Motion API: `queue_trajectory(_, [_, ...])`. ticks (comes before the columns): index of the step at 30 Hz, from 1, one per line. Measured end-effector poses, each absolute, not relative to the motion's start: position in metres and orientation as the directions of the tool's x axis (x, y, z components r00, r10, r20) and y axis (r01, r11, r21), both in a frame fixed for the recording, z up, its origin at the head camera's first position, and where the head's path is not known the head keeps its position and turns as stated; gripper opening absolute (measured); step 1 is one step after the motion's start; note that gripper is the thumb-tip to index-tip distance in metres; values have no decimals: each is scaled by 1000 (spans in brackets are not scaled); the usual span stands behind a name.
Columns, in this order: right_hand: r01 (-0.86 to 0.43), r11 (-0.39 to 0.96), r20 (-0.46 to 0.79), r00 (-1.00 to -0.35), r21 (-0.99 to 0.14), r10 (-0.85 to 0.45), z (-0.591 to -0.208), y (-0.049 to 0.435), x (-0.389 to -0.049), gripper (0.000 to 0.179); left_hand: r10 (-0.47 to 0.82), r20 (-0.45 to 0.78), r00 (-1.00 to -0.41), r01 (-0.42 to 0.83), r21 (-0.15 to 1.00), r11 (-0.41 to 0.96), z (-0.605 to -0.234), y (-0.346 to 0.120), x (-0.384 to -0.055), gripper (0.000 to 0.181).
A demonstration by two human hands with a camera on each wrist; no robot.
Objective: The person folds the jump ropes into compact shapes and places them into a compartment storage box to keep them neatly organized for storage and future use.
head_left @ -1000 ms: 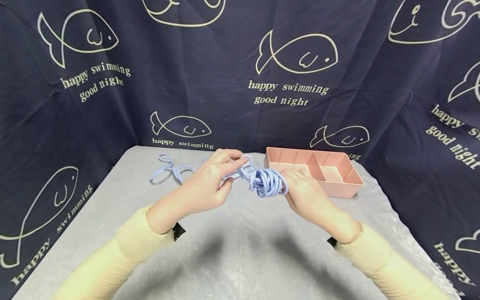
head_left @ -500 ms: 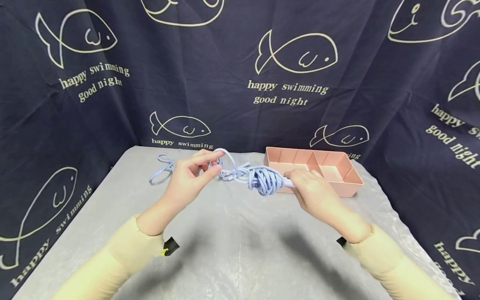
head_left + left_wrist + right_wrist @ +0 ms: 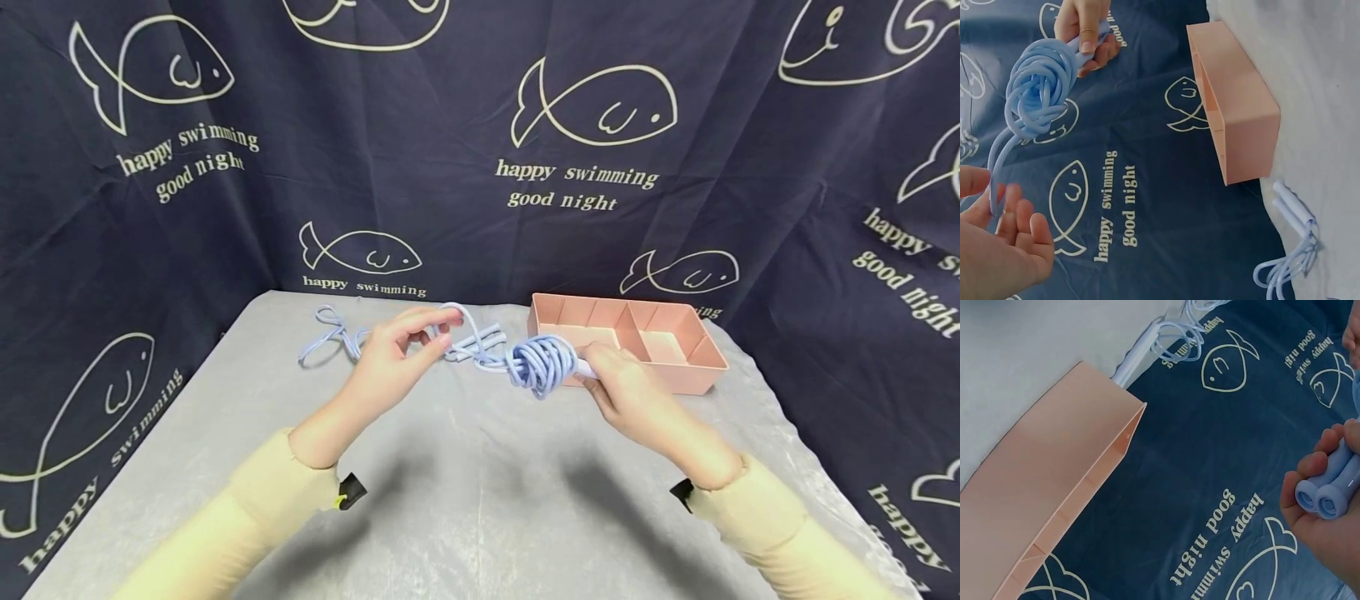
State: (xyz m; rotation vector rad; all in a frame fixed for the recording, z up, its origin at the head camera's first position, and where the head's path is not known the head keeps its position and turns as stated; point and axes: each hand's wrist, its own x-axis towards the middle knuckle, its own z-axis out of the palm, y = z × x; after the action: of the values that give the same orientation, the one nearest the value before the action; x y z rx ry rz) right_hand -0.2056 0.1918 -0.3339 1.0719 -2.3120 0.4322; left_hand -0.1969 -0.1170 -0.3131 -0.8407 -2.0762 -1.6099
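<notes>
A light-blue jump rope [image 3: 542, 364] is wound into a thick bundle in mid-air between the hands. Its two handles [image 3: 1330, 499] lie side by side in my right hand [image 3: 628, 385], fingers curled round them, as the right wrist view shows. My left hand [image 3: 393, 358] pinches a loop of the cord [image 3: 997, 156] that trails from the bundle. Thumb and index meet at that loop, while the other fingers are loosely bent. Behind the left hand, a second light-blue jump rope [image 3: 1294, 209] lies on the table, partly covered in the head view.
A pink two-compartment box [image 3: 690, 379] stands at the table's back right, just behind my right hand. Cord loops [image 3: 326, 333] lie at the back left. Dark blue fish-print cloth [image 3: 450, 125] walls in the grey-covered table [image 3: 480, 500].
My left hand has drawn left from the bundle, pulling out a loop of cord, then come back slightly right. The right hand has shifted a little right, keeping the handles.
</notes>
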Motion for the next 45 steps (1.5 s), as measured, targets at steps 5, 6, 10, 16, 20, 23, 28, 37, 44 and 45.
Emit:
queue_trajectory(5, [-770,635,615,-533,-66,-582,-334,194,-208,22,232,653,-721,692,698,185,-307,-109,-200,26])
queue_trajectory(6, [-767,638,621,-533,-69,-574,-334,196,-209,22,232,662,-713,700,688,189,-306,-108,-201,25])
queue_trajectory(10, [-749,658,648,-540,-78,-538,-330,206,-216,18,223,694,-685,729,649,219,-303,-105,-203,22])
queue_trajectory(16, [-674,732,663,-592,-96,-458,-322,229,-228,15,240,697,-676,735,618,277,-306,-100,-214,24])
queue_trajectory(20, [-635,765,668,-617,-109,-416,-321,246,-239,14,265,661,-702,707,605,366,-314,-97,-226,31])
queue_trajectory(23, [-609,786,666,-630,-104,-400,-323,259,-248,13,278,637,-719,681,568,461,-324,-95,-239,36])
queue_trajectory(28, [-527,843,642,-684,-108,-346,-328,279,-261,11,278,609,-743,632,502,590,-344,-94,-262,40])
queue_trajectory(37, [-368,920,594,-773,-134,-223,-343,308,-279,10,275,558,-783,563,447,695,-381,-95,-295,47])
queue_trajectory(44, [-255,961,559,-815,-111,-152,-365,333,-293,11,354,489,-797,547,336,767,-404,-88,-319,55])
queue_trajectory(45, [-242,964,561,-816,-108,-142,-368,337,-295,11,366,476,-800,544,317,777,-406,-87,-321,57])
